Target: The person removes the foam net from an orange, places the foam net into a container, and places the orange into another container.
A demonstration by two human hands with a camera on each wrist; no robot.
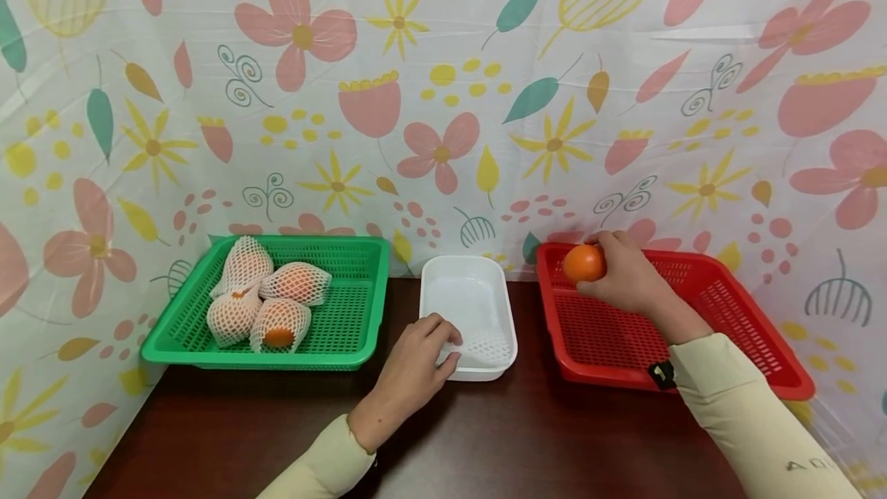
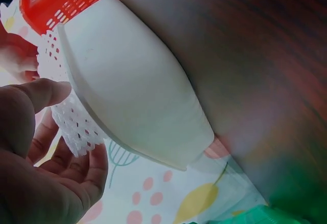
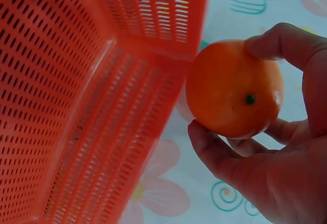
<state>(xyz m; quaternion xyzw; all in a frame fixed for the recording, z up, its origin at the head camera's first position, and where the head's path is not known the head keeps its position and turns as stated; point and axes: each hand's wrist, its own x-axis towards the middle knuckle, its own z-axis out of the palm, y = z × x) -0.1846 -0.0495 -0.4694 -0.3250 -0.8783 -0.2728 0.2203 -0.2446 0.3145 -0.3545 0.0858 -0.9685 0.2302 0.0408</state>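
Note:
An orange (image 1: 584, 263) is in the grip of my right hand (image 1: 627, 276), above the back left part of the red basket (image 1: 686, 385). The right wrist view shows the thumb on one side of the orange (image 3: 232, 88) and curled fingers on the other. My left hand (image 1: 416, 356) is at the front left of the white tray (image 1: 467, 287). Its thumb and fingers hold a white foam net sleeve (image 1: 488, 349) at the tray's front end. In the left wrist view the net (image 2: 76, 124) sits between thumb and fingers, partly behind the tray's rim.
On the left stands a green basket (image 1: 346, 329) with several fruits in foam nets (image 1: 239, 314). All the containers rest on a dark brown table (image 1: 485, 437). A flowered curtain (image 1: 443, 98) hangs directly behind them.

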